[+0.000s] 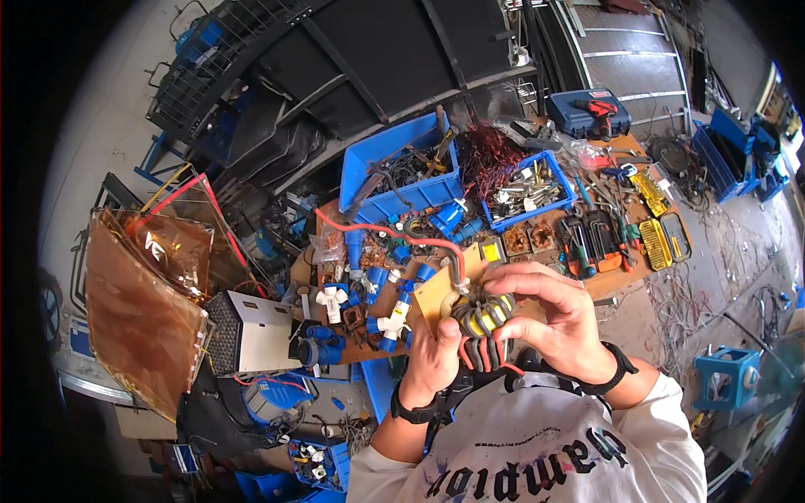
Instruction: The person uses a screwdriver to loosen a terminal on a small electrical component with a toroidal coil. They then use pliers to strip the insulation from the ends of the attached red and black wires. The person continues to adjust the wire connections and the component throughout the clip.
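Held up over the near edge of the workbench is a toroidal coil, a yellow ring core wound with thick dark wire. It sits against a flat tan board. Below it shows a second winding of black and red wire. My left hand is closed on the board and coils from the left, its thumb up beside the windings; its other fingers are mostly hidden. With thumb and fingers, my right hand grips the toroidal coil from the right. A red cable runs from the board toward the far left.
Behind my hands stand a large blue bin and a smaller blue tray of metal parts. Hand tools lie to the right, near a red drill on a blue case. Blue and white fittings and a white box are at left.
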The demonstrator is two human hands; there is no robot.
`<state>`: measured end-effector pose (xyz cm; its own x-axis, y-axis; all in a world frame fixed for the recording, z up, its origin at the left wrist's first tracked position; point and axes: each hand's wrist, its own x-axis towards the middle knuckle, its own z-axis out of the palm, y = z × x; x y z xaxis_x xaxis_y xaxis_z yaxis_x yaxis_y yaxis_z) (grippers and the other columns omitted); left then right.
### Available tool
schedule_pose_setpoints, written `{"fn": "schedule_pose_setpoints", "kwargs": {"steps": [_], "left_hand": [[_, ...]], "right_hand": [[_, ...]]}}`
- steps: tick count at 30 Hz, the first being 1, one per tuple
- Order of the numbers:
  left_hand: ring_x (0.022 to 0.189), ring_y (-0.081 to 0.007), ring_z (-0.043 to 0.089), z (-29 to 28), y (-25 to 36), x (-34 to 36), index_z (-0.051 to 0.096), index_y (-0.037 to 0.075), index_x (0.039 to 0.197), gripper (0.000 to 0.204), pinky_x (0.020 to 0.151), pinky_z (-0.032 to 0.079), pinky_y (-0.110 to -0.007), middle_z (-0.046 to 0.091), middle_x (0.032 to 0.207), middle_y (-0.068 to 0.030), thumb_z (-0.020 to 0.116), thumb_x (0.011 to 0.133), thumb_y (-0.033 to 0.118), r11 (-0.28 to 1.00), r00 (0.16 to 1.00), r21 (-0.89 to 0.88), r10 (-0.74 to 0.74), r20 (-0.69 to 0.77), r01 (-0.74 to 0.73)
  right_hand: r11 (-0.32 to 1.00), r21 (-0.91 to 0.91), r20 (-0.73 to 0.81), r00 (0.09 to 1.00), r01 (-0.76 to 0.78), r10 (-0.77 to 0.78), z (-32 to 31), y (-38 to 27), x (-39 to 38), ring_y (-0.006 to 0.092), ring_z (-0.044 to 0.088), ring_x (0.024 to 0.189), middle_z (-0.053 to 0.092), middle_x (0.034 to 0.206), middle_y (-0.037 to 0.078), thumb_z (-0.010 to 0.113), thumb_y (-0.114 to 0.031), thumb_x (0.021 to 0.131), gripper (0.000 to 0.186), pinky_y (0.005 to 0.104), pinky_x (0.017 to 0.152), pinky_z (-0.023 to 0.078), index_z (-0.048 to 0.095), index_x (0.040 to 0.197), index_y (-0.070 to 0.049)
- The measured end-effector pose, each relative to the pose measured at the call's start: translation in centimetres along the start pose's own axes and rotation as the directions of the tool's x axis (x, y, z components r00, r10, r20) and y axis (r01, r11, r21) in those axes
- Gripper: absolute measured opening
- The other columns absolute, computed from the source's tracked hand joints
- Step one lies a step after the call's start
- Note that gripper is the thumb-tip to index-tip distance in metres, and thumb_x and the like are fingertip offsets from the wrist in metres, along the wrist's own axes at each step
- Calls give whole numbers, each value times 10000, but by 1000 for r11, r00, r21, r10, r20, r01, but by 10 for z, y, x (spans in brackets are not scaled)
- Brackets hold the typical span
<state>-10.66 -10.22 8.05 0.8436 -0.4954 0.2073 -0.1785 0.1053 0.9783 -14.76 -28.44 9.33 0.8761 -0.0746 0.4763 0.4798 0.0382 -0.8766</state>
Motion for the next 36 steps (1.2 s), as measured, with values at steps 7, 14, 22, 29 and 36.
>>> {"fn": "schedule_pose_setpoints", "kwargs": {"steps": [7,14,22,29,36], "left_hand": [[1126,-260,612,5,13,4,562,-67,1242,897,928,499,-395,593,1279,-184,293,922,728,971,1000,239,12,12,-15],[1144,-260,597,12,2,6,428,-67,1371,932,902,527,-368,513,1363,-197,312,911,735,994,997,108,39,-69,-32],[1161,-272,579,14,-4,7,359,-71,1419,963,934,513,-388,469,1399,-202,389,887,731,990,985,96,115,-129,-103],[1107,-240,565,21,-2,14,476,-93,1323,931,938,451,-362,561,1213,-166,417,885,726,963,961,189,222,-165,-190],[1224,-296,532,15,-2,7,378,-91,1401,1012,1010,447,-420,486,1385,-215,407,858,762,974,974,173,173,-145,-147]], "right_hand": [[999,35,14,1000,-6,6,-3,2,2,225,651,1005,677,1096,124,833,-113,697,410,334,849,515,698,1076,-29],[999,13,92,995,48,-49,-10,7,11,244,642,1053,667,1133,132,835,-146,701,423,355,887,513,698,1085,-35],[999,4,153,988,35,-36,-14,3,5,283,560,1183,582,1270,176,860,-241,718,591,399,994,438,577,1191,-28],[930,-341,31,991,135,-132,-2,-9,10,303,630,996,630,1107,145,887,-295,662,651,388,841,514,580,1173,-31],[982,-158,-22,994,107,-111,-2,2,5,269,671,991,674,1104,164,882,-214,672,465,351,822,533,693,1054,-29]]}}
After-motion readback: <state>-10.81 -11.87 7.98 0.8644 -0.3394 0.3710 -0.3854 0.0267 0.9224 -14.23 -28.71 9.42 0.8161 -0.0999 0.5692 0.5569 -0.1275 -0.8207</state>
